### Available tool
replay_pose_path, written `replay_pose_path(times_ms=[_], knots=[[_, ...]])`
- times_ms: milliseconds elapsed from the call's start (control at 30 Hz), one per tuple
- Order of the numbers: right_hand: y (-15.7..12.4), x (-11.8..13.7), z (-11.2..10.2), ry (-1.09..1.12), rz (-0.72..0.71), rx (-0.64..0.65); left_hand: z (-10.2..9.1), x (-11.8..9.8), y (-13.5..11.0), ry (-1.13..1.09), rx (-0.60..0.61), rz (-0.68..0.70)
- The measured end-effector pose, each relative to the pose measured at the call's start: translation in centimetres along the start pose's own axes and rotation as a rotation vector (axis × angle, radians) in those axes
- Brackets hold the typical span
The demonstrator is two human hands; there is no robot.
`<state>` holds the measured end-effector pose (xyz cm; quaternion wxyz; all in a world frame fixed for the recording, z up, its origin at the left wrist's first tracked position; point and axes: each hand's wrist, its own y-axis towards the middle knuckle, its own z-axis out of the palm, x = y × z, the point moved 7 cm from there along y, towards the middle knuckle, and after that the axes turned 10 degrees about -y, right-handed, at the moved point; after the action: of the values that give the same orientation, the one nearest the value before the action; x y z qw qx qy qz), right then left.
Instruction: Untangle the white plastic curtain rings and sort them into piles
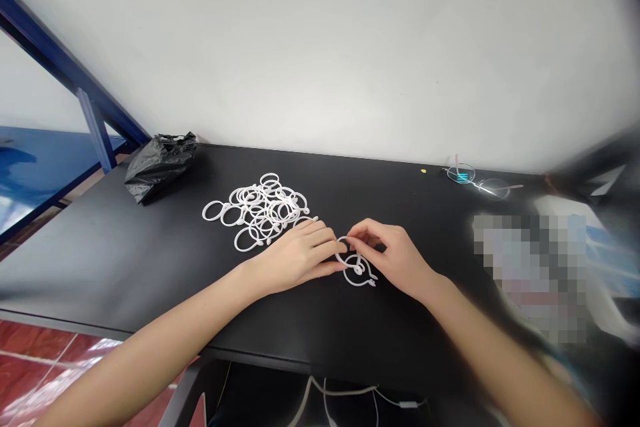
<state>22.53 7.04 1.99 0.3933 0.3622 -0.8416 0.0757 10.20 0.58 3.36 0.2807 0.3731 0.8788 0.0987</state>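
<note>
Between my two hands is a thin white plastic ring [339,257], pinched from its left side by my left hand [303,253]. My right hand [389,252] grips the upper right edge of that ring with thumb and fingertips. Just below lies a second white ring [356,283], overlapping the held one, with small open ends at its right. Whether the two are linked cannot be made out. Left of my left hand, a loose pile of similar white rings [270,210] with small knobbed ends spreads over the black table [210,293].
A crumpled black plastic bag [161,163] sits at the back left. Eyeglasses [483,185] lie at the back right, near a small yellow scrap [423,171]. Blurred packaging [537,280] covers the right side. White cables [345,390] hang below the front edge.
</note>
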Motion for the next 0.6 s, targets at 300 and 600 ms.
replay_pose_path(times_ms=[300, 600], knots=[[-0.5, 1.5, -1.4, 0.115, -0.139, -0.167, -1.0, 1.0, -0.3, 0.052, -0.146, -0.042], [-1.0, 2.4, -1.9, 0.067, -0.273, -0.313, -2.2, 1.3, -0.8, -0.078, -0.323, -0.152]])
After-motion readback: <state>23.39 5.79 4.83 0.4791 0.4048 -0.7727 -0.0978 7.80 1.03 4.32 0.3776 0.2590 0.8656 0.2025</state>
